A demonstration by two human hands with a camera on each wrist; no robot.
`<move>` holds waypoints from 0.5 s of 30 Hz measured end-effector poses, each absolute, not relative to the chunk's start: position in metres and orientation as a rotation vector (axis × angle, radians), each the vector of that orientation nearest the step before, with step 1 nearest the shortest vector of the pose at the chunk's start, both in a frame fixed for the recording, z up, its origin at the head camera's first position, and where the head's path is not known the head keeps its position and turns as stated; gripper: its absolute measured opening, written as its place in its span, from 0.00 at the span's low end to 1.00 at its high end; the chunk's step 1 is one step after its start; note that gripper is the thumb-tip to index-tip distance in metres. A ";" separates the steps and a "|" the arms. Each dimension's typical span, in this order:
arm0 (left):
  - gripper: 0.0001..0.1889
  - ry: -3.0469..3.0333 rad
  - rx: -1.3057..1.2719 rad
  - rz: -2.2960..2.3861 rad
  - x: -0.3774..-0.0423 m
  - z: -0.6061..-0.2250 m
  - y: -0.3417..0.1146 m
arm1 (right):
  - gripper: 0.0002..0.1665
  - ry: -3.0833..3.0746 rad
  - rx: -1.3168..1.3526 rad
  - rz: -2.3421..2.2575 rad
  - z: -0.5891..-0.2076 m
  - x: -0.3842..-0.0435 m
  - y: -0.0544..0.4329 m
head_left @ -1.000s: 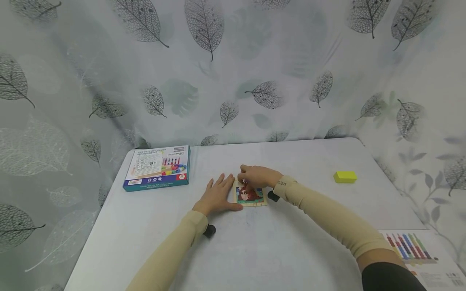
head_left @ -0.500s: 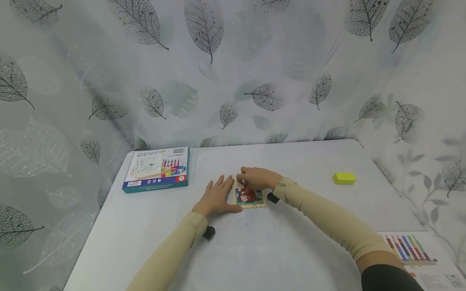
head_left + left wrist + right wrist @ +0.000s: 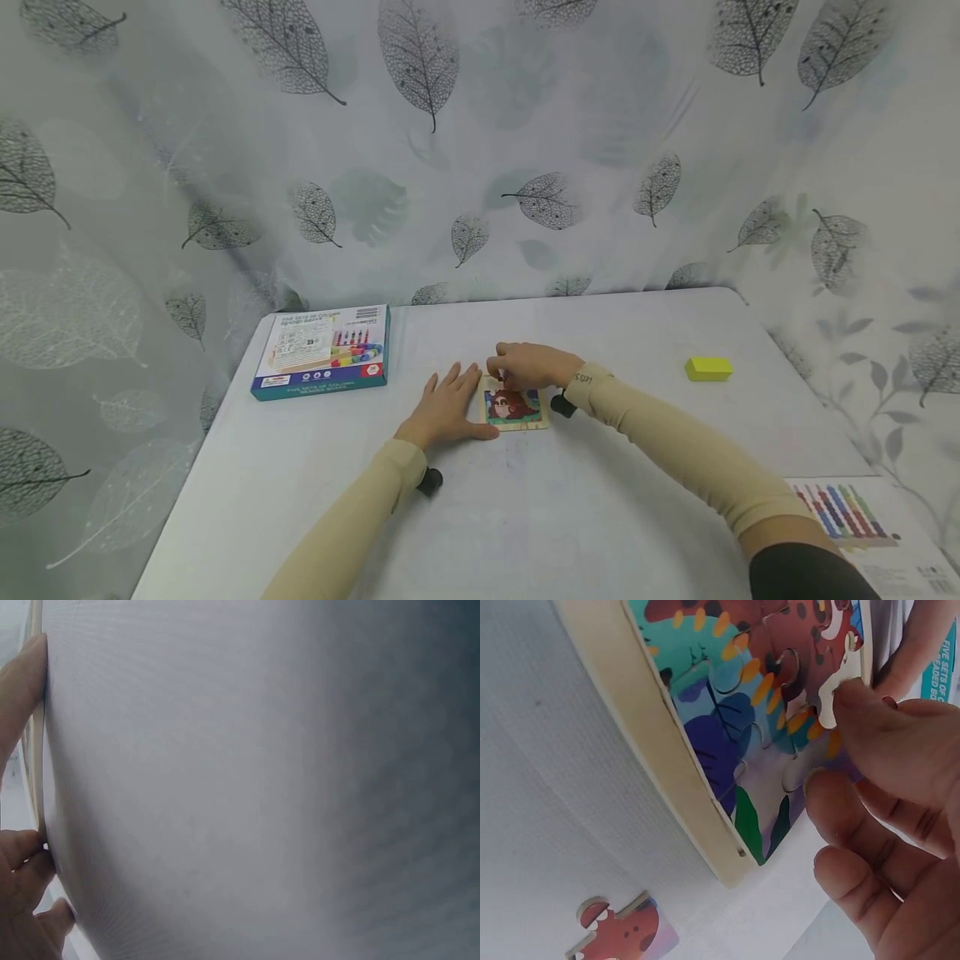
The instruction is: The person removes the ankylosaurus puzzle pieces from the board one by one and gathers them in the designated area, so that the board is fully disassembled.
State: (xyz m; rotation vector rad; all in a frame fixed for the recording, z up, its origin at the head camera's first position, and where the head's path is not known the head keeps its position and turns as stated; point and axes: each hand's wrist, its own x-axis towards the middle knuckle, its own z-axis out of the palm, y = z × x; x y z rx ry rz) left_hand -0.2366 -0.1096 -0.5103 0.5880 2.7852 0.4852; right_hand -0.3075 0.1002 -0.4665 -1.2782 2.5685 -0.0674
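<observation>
A small wooden jigsaw puzzle (image 3: 513,406) in a pale frame, printed with a red-brown dinosaur, lies mid-table. My left hand (image 3: 444,410) rests spread along its left side, thumb at the near corner. In the left wrist view the thumb (image 3: 22,690) presses at the frame's edge (image 3: 37,765). Over the puzzle's far part my right hand (image 3: 536,364) pinches a small puzzle piece (image 3: 889,701), mostly hidden by the fingers. Bare cream wood (image 3: 827,705) shows beside the thumb. A loose red puzzle piece (image 3: 626,930) with white teeth lies on the table outside the frame.
A flat toy box (image 3: 322,350) lies at the table's back left. On the right sits a yellow block (image 3: 708,369). A white printed sheet or box (image 3: 892,550) showing coloured bead columns lies at the near right edge. Leaf-patterned curtain (image 3: 480,150) hangs behind.
Both hands stay at nearly the same spot around the puzzle. The right fingers shift only slightly over its far part, and the view drifts a little.
</observation>
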 end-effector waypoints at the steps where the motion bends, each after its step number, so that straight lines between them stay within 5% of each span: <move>1: 0.61 2.786 0.587 0.483 -0.237 -0.510 -0.109 | 0.11 2.564 -1.279 -0.074 -0.466 -0.307 0.101; 15: 0.60 2.803 0.589 0.478 -0.236 -0.509 -0.109 | 0.03 2.476 -1.261 -0.469 -0.457 -0.317 0.113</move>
